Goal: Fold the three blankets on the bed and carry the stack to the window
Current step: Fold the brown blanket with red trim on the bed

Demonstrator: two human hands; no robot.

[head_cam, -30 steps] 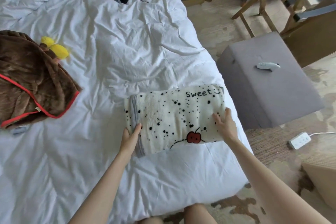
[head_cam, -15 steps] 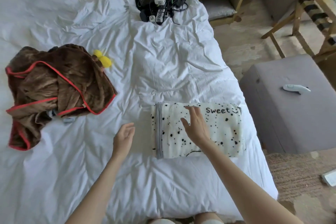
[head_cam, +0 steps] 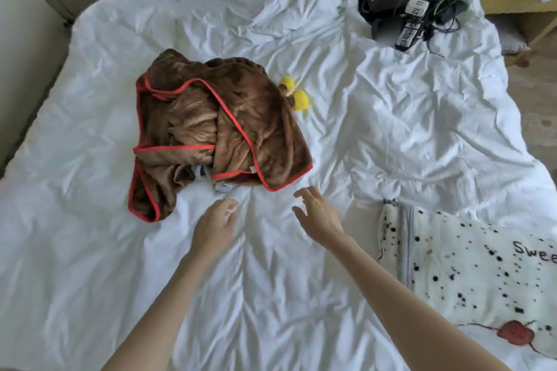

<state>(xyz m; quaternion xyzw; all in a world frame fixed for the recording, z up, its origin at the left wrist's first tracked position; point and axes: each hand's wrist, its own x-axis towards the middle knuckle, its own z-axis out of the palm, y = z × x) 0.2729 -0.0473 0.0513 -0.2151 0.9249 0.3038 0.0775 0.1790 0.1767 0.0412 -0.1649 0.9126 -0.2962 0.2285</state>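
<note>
- Head view: I'm looking down the bed [head_cam: 90, 250], both bare arms out in front of me, and the next job is the brown blanket [head_cam: 220, 129], a crumpled heap with red trim lying ahead of the hands and a little to the left.
- Its near edge is close: the left hand [head_cam: 214, 224] sits just short of the heap's lower hem, the right hand [head_cam: 316, 215] just short of the red-trimmed corner on the right. Neither touches it yet, as far as I can tell.
- The heap has no clean long axis; it's bunched, running roughly away from me, so I'd judge it needs spreading before any fold.
- Left hand: fingers loosely spread, palm down, holding nothing. Slightly blurred.
- Right hand: fingers [head_cam: 301, 193] opened wide and curled forward, empty, aimed at that near corner.
- The spotted blanket [head_cam: 467, 265] lies folded flat at the bed's right edge, beside my right forearm, well clear of both hands.
- Something pale peeks from under the brown heap; I can't say whether it's the third blanket.
- Two yellow pompoms [head_cam: 297, 93] sit at the heap's far right side.
</note>
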